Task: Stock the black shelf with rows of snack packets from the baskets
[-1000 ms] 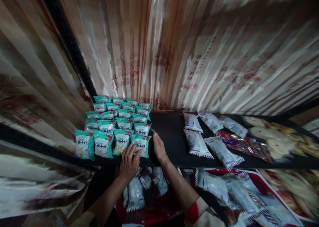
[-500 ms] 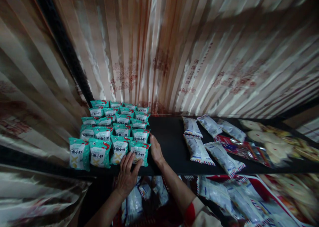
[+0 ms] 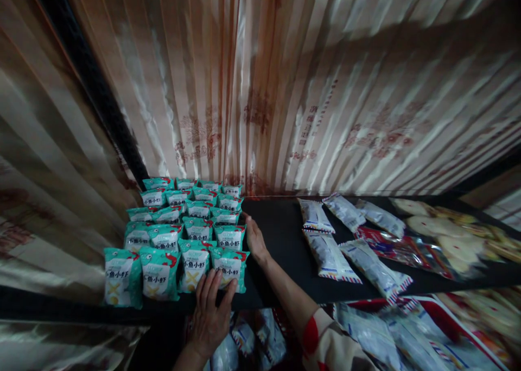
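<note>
Standing in close rows on a flat black shelf [image 3: 280, 268], small turquoise-and-white pillow-shaped plastic packets [image 3: 198, 229] occupy the region at 8 o'clock, taking 12 as the far edge of the view; four make up the front row. The left hand [image 3: 214, 311], at 7 o'clock, is unclenched, its slightly bent fingers laid against the lower front of the rightmost front packet [image 3: 231, 261] and its thumb set apart. The right hand [image 3: 256, 241], at 6 o'clock, is extended and flattened, grasping nothing, alongside the right flank of the rows; whether its palm presses on them cannot be told. At 4 o'clock on the shelf lie white plastic packets with striped ends [image 3: 331, 256], and just beyond them a glossy red flat packet [image 3: 393, 246]. Pale round pieces in clear wrapping [image 3: 443, 235] lie between 3 and 4 o'clock. More white packets [image 3: 374, 327] appear below the shelf toward 5 o'clock. A pleated beige sheet with reddish-brown prints [image 3: 277, 89] forms the backdrop at 12 o'clock; a black upright post [image 3: 89, 83] slants at 10 o'clock.
</note>
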The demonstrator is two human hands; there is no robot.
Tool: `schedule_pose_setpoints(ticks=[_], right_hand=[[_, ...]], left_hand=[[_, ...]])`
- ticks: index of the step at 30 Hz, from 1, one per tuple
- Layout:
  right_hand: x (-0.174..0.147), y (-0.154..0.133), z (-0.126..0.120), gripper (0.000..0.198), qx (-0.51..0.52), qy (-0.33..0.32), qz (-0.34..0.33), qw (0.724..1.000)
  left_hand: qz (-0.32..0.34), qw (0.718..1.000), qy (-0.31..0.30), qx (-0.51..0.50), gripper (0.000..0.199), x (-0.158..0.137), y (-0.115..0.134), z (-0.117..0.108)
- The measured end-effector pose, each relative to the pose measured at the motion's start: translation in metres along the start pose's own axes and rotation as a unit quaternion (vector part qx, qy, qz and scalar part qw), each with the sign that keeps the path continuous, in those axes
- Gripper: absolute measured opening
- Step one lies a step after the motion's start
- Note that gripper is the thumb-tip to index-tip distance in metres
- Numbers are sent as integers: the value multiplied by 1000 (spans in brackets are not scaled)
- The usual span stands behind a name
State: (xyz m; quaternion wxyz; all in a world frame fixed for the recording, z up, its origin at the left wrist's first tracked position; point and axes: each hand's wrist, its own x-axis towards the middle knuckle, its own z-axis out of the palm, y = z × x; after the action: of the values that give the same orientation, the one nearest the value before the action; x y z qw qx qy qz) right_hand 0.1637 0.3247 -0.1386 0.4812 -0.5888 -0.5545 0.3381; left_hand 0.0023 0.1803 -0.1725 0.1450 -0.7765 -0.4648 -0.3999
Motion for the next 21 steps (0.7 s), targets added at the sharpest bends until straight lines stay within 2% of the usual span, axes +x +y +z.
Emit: schedule_pose_setpoints(ticks=[4, 7, 9, 11, 15, 18, 21], right_hand=[[23, -2, -3, 70, 5, 7, 17, 1000], [37, -1, 0, 74, 39, -37, 38, 998], [38, -1, 1, 75, 45, -54, 47, 996], [30, -3, -1, 76, 32, -28, 45, 998], [-16, -4, -20, 67, 61, 59, 42, 995], [-80, 0, -41, 58, 107, 103, 38, 988], [-154, 14, -57, 48, 69, 100, 52, 991]], left_hand=[[1, 1000, -5, -3, 42, -3, 0, 2], [6, 1000, -12, -7, 44, -4, -2, 2], [10, 1000, -21, -6, 45, -3, -4, 2], [17, 1000, -25, -3, 48, -2, -6, 0], [11, 1000, -14, -21, 56, -12, -2, -10], [-7, 999, -27, -45, 56, -36, 11, -24], [-15, 994, -80, -78, 49, -68, 30, -34]])
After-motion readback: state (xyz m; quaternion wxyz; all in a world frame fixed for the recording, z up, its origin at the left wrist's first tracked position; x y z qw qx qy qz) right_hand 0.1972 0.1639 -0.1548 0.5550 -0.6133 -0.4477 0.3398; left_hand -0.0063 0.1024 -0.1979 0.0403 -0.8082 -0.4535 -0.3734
